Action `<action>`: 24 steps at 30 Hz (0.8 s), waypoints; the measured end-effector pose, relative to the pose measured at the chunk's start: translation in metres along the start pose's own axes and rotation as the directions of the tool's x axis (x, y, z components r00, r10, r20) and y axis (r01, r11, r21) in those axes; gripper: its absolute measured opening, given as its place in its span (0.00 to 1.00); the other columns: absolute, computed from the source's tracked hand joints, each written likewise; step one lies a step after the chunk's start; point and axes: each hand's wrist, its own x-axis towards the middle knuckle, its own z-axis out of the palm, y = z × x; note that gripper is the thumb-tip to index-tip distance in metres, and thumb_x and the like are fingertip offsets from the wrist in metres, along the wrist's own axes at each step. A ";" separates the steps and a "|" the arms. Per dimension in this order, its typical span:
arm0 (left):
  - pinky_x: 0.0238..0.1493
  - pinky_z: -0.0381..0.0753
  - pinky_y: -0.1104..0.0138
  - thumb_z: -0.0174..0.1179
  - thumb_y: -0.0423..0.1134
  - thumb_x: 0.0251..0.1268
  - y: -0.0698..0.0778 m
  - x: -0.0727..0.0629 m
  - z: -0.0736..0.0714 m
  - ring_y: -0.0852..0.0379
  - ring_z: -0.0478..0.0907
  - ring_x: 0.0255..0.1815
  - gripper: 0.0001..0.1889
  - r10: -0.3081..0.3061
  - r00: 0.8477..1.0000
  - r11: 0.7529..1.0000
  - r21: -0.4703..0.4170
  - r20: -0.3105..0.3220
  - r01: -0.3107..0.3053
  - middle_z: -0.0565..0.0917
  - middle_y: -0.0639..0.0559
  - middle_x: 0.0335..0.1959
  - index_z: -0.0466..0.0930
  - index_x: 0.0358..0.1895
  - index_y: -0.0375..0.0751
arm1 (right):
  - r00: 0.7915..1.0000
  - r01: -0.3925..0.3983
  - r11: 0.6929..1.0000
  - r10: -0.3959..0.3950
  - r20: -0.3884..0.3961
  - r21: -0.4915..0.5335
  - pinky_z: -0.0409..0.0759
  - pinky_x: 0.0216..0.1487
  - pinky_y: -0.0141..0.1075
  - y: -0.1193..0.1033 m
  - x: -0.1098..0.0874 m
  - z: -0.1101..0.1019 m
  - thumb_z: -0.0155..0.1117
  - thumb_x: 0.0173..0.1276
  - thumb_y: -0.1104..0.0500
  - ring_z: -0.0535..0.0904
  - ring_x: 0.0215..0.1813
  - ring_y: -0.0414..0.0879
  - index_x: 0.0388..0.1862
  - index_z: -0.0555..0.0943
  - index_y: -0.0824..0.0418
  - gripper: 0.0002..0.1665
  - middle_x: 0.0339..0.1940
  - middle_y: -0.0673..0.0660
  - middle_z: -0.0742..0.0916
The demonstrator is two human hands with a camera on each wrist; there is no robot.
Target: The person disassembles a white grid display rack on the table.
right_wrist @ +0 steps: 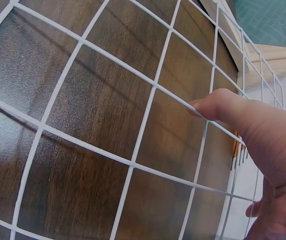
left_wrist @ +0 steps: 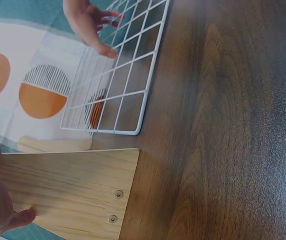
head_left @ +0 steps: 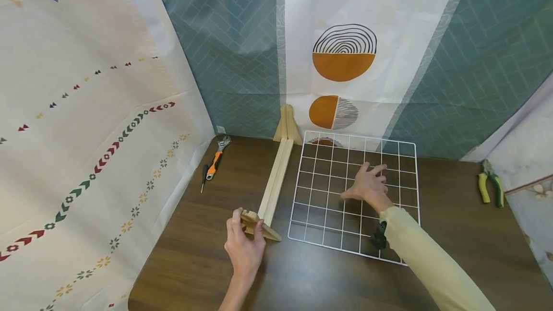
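A wooden stand has a long double rail [head_left: 276, 181] between two upright end boards. My left hand [head_left: 245, 248] grips the near end board [left_wrist: 73, 185], thumb on one face and fingers over the top; two screw heads show low on that board. The far end board [head_left: 287, 124] stands by the curtain. To the right of the stand is a white wire grid [head_left: 321, 203], its far edge overlapping the curtain in the head view. My right hand [head_left: 369, 186] spreads its fingers over the grid, and in the right wrist view its thumb [right_wrist: 223, 106] rests at a wire.
An orange-handled adjustable wrench [head_left: 219, 156] and a dark screwdriver [head_left: 204, 176] lie at the table's left edge. Green-handled pliers [head_left: 491, 186] lie at the far right. A patterned curtain [head_left: 233, 61] hangs behind the brown table [head_left: 186, 263].
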 end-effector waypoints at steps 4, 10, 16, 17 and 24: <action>0.19 0.82 0.54 0.75 0.34 0.50 -0.001 0.000 0.000 0.42 0.80 0.26 0.33 0.006 1.000 1.000 0.007 -0.008 -0.006 0.76 0.37 0.35 0.70 0.60 0.31 | 1.000 0.010 1.000 -0.011 0.020 0.015 0.71 0.51 0.71 0.000 0.003 0.002 0.86 0.39 0.38 0.57 0.63 0.85 0.78 0.37 0.72 0.86 0.69 0.87 0.32; 0.17 0.80 0.53 0.74 0.36 0.49 -0.002 -0.002 0.000 0.42 0.79 0.26 0.33 0.008 1.000 1.000 0.016 -0.016 -0.007 0.76 0.38 0.35 0.71 0.59 0.31 | 0.998 0.036 0.999 -0.037 0.058 0.014 0.68 0.55 0.73 0.007 0.004 0.008 0.85 0.39 0.38 0.56 0.62 0.87 0.77 0.37 0.75 0.86 0.68 0.89 0.34; 0.17 0.80 0.53 0.73 0.37 0.52 -0.002 -0.004 -0.001 0.42 0.79 0.26 0.32 0.006 1.000 1.000 0.012 -0.010 -0.006 0.75 0.38 0.35 0.71 0.60 0.31 | 0.995 0.045 0.999 -0.047 0.089 0.017 0.65 0.57 0.74 0.010 0.004 0.011 0.85 0.40 0.39 0.55 0.62 0.88 0.76 0.37 0.77 0.85 0.68 0.90 0.35; 0.17 0.80 0.53 0.73 0.38 0.53 -0.002 -0.003 0.000 0.42 0.79 0.26 0.31 0.007 1.000 1.000 0.009 -0.009 -0.006 0.75 0.38 0.35 0.71 0.60 0.31 | 0.995 0.046 0.999 -0.047 0.092 0.017 0.65 0.58 0.74 0.010 0.004 0.011 0.84 0.41 0.39 0.55 0.62 0.88 0.75 0.37 0.77 0.85 0.67 0.91 0.35; 0.17 0.80 0.54 0.65 0.48 0.66 -0.002 -0.001 0.000 0.42 0.79 0.25 0.28 0.019 1.000 1.000 0.005 -0.013 -0.019 0.76 0.38 0.35 0.71 0.59 0.30 | 0.991 0.043 0.999 -0.045 0.127 0.017 0.64 0.59 0.73 0.008 0.003 0.010 0.84 0.42 0.39 0.55 0.63 0.88 0.75 0.37 0.78 0.84 0.67 0.91 0.36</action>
